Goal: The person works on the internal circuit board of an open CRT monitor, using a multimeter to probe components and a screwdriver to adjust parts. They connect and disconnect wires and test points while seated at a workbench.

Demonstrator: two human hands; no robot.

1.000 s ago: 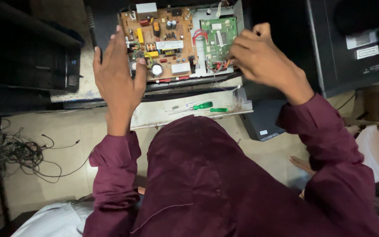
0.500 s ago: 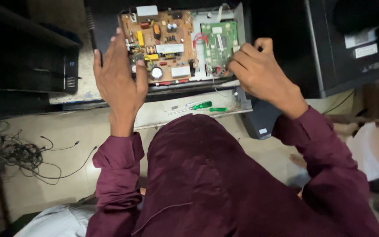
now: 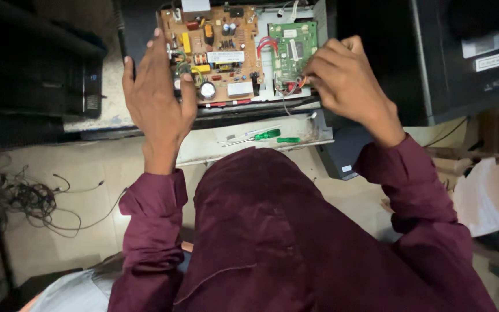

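Note:
An opened black machine lies in front of me with a brown circuit board (image 3: 218, 49) and a smaller green circuit board (image 3: 293, 49) exposed side by side. My left hand (image 3: 158, 104) rests flat, fingers spread, on the left edge of the brown board. My right hand (image 3: 347, 86) is curled at the lower right corner of the green board, fingertips pinched at the small wires and connector there. What sits between those fingertips is too small to make out. Both arms wear maroon sleeves.
Two green-handled screwdrivers (image 3: 272, 136) lie on a pale panel (image 3: 203, 147) just below the boards. A black printer-like box (image 3: 463, 58) stands to the right, another black device (image 3: 30, 75) to the left. Tangled cables (image 3: 36, 199) lie on the floor at left, white plastic (image 3: 489, 196) at right.
My right hand has drawn in from the board's right edge to its lower right corner and curled tighter. The left hand stayed flat on the brown board.

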